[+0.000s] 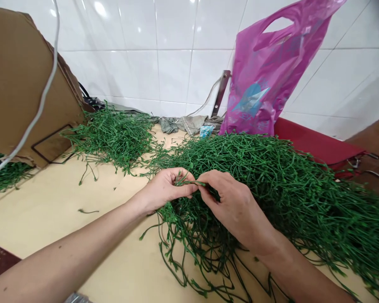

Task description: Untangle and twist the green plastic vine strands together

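Note:
My left hand (170, 189) is closed, with thumb and fingers pinching thin green artificial stems (185, 182) that have small branched tips. At its fingertips my right hand (229, 198) meets it, thumb and forefinger pinched on the end of the same green stems. Both hands are just above a large tangled pile of green stems (255, 164) that spreads across the table to the right. Loose stems (205, 261) trail from the pile below the hands. How many stems are between the fingers cannot be made out.
A second heap of stems (113, 134) lies at back left beside a cardboard box (22, 80), with a white cable (46, 88) in front. A purple plastic bag (265, 75) and a red case (318, 143) stand behind the pile, near the tiled wall (173, 75).

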`<move>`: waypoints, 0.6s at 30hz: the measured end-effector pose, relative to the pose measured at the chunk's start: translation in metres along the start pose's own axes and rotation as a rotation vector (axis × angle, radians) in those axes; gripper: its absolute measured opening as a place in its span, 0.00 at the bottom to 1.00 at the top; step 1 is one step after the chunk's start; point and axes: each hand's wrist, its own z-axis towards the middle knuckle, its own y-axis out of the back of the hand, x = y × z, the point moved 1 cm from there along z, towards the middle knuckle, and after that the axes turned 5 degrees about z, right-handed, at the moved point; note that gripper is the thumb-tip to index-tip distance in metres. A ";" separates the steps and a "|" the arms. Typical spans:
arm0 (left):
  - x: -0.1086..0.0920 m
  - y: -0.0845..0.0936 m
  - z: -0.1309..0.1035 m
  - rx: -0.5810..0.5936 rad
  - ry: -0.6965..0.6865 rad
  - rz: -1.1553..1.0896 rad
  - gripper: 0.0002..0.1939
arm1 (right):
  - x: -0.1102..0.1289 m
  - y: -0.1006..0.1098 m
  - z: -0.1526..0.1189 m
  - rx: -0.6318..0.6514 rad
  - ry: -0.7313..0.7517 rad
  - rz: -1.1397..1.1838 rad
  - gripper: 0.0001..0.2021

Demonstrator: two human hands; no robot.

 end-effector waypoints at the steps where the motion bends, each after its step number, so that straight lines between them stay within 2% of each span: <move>1: 0.000 0.000 -0.001 0.005 -0.010 0.048 0.07 | 0.001 0.000 0.000 0.017 0.025 -0.025 0.10; 3: -0.001 -0.001 -0.002 0.022 -0.040 0.140 0.05 | 0.004 -0.001 0.000 0.042 0.068 -0.050 0.11; 6: 0.000 -0.003 -0.003 0.048 -0.070 0.187 0.04 | 0.006 -0.003 0.002 0.058 0.044 0.006 0.12; 11: -0.001 -0.006 -0.002 0.007 -0.072 0.094 0.04 | 0.001 -0.008 0.007 0.016 -0.080 0.224 0.10; 18: -0.001 -0.007 0.000 -0.035 -0.020 0.049 0.03 | -0.006 -0.019 0.010 -0.033 -0.359 0.594 0.05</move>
